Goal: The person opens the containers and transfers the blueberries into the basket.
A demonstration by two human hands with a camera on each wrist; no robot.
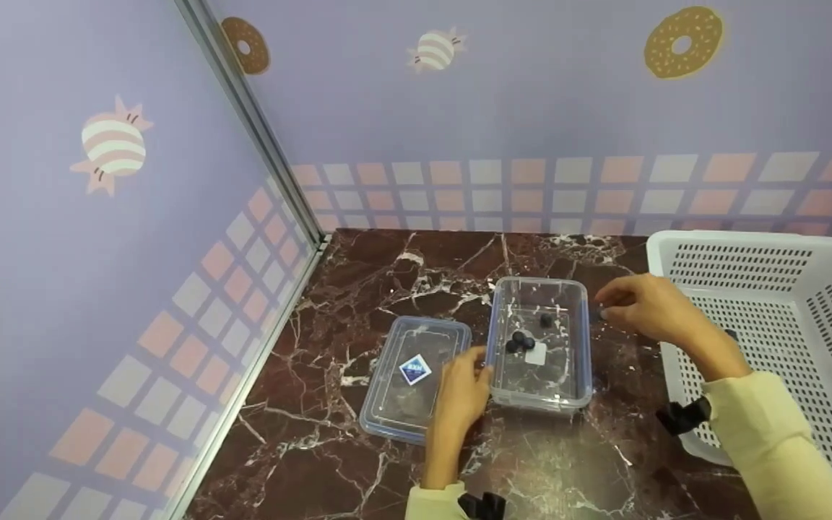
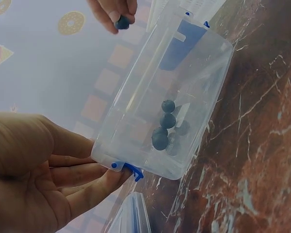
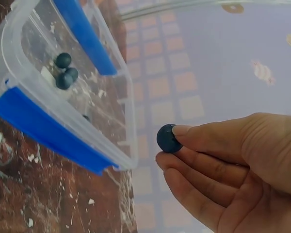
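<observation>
The right hand (image 1: 640, 309) pinches a little round ball (image 3: 168, 139), dark blue all over, just beside the clear box (image 1: 542, 401) at its two o'clock. Four more balls (image 1: 529, 344) sit inside. The left hand (image 1: 463, 386) touches the box's eight o'clock side; I can't tell if it grips.

Lilac walls (image 1: 546, 108) here, doughnuts (image 1: 654, 54) and striped sweets (image 1: 114, 148) dotted across, pink and white squares (image 1: 446, 173) running below, silvery corner strip (image 1: 256, 123), dark marbled tabletop (image 1: 286, 462) gleaming
</observation>
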